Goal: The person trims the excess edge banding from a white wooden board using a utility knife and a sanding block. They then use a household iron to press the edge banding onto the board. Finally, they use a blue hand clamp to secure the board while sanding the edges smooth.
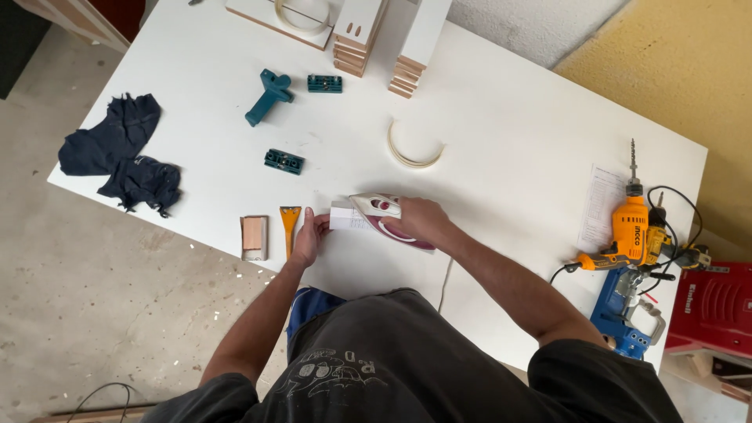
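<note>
hands met over a small white panel piece (342, 215) set at the near edge of the white table (501, 141), close to the body, where weight could bear down on it. the left hand (308, 235) had its fingers curled against the piece's left end, seemingly to hold it from sliding. the right hand (419, 219) was clenched around the handle of a white and maroon clothes iron (384, 215), whose pointed nose lay on the piece, aimed left; likely that kept heat along the narrow top edge.

just left of the left hand lay an orange-handled scraper (290, 227) and a small wooden block (254, 237), within easy reach. a loose curl of pale edge banding (413, 153) lay farther back, near mid-table. teal jigs (283, 161) and a teal handle tool (269, 95) sat at the far left, beside a dark rag (121, 153). stacked panels (384, 39) stood at the far edge. an orange drill (630, 231) lay well apart at the right, clear of the work.
</note>
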